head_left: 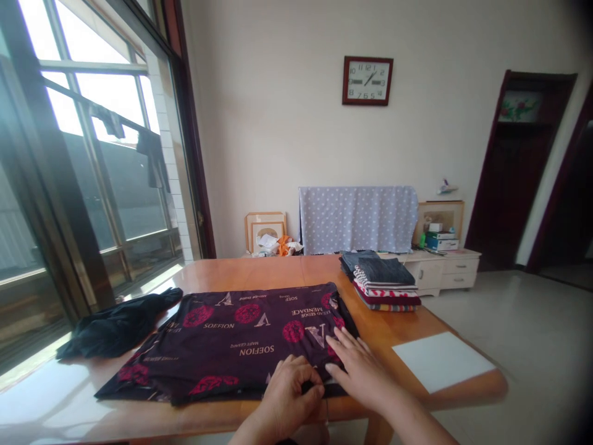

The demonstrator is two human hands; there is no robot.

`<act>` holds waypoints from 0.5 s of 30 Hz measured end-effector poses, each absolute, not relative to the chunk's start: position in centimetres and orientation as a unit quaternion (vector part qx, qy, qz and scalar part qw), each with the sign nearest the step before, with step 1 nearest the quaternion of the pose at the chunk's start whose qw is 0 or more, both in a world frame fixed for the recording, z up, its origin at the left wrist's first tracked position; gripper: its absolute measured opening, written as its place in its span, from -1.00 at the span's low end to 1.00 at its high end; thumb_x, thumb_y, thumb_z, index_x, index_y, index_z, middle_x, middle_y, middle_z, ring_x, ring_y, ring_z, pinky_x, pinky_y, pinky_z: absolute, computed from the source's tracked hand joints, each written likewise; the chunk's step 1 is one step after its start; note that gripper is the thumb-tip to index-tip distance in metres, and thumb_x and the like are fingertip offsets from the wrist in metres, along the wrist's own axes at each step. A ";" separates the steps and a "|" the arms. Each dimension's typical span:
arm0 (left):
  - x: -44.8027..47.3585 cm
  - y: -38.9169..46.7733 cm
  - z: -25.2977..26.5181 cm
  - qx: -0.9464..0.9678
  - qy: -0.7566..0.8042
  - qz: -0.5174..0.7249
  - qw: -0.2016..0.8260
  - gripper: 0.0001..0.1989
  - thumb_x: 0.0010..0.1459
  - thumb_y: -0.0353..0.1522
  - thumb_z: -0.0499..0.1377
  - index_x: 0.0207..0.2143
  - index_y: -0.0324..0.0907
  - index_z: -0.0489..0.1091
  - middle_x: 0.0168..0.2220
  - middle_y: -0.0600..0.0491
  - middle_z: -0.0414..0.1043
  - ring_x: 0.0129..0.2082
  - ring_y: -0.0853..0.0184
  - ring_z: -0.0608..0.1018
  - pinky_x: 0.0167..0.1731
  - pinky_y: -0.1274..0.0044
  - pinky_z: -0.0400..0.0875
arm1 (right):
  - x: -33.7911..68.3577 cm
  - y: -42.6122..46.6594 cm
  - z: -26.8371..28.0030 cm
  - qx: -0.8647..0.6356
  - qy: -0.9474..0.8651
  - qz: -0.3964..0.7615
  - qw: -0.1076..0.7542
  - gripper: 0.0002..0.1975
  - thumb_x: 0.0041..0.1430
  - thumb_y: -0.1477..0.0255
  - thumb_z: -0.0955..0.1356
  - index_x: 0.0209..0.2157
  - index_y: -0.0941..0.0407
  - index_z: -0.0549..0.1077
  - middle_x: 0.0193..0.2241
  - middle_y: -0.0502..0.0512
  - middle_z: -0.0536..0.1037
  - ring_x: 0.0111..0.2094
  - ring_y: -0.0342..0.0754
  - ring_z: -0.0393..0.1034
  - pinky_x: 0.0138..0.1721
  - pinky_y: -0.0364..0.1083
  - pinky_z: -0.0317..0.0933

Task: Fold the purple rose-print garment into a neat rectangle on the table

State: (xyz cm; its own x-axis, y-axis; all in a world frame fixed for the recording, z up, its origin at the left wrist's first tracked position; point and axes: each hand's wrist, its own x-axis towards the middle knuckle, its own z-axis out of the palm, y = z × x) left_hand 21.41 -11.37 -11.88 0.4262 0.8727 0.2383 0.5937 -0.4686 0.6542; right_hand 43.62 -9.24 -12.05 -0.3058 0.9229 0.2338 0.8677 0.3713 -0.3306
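Note:
A dark purple garment (222, 346) with red flower prints and pale lettering lies spread over the table, some layers of it doubled. Near its front right corner, my left hand (294, 389) has its fingers curled and closed on the garment's edge; the pinched cloth is mostly hidden. My right hand (354, 364) rests just to the right, fingers apart and lying flat on the garment's right side.
The wooden table (370, 383) carries a crumpled black garment (115, 324) at left, a folded clothes stack (386, 284) at back right and a white sheet (443, 361) at right. Behind stand a low white cabinet (458, 272) and a cloth-covered object (356, 219). A window (125, 154) is left.

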 end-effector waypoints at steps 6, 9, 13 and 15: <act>20.5 -11.2 -12.2 0.772 0.454 0.356 0.267 -0.80 0.23 -0.27 0.14 -0.37 -0.09 0.54 -0.27 -0.01 0.55 -0.20 0.21 0.51 -0.12 0.44 0.30 | 45.3 -8.6 -16.1 -0.564 -0.804 0.103 0.157 -0.40 0.33 0.07 0.21 0.34 -0.10 0.26 0.40 0.01 0.16 0.44 0.12 -0.08 0.40 0.19 -0.16; 18.3 -11.0 -11.7 0.753 0.506 0.376 0.187 -0.75 0.28 -0.24 0.08 -0.30 -0.08 0.55 -0.24 -0.04 0.55 -0.16 0.17 0.51 -0.09 0.40 0.32 | 45.7 -8.1 -17.5 -0.569 -0.801 0.088 0.160 -0.37 0.30 0.01 0.20 0.34 -0.13 0.26 0.39 -0.02 0.19 0.44 0.11 -0.08 0.40 0.17 -0.15; 14.0 -11.2 -11.9 0.707 0.625 0.321 0.079 -0.55 0.24 -0.14 0.11 0.11 -0.07 0.48 0.21 -0.14 0.40 0.25 -0.04 0.33 0.23 0.19 0.11 | 46.1 -7.3 -19.3 -0.568 -0.803 0.069 0.166 -0.35 0.28 -0.02 0.17 0.34 -0.17 0.26 0.39 -0.05 0.17 0.44 0.13 -0.09 0.40 0.19 -0.12; 12.4 -11.5 -12.5 0.691 0.670 0.260 0.068 -0.37 0.21 -0.04 0.13 0.27 -0.08 0.35 0.37 -0.14 0.19 0.39 -0.12 0.12 0.32 0.08 -0.07 | 46.3 -7.0 -20.0 -0.567 -0.804 0.065 0.166 -0.35 0.27 -0.03 0.17 0.34 -0.18 0.25 0.39 -0.07 0.17 0.44 0.13 -0.10 0.40 0.20 -0.13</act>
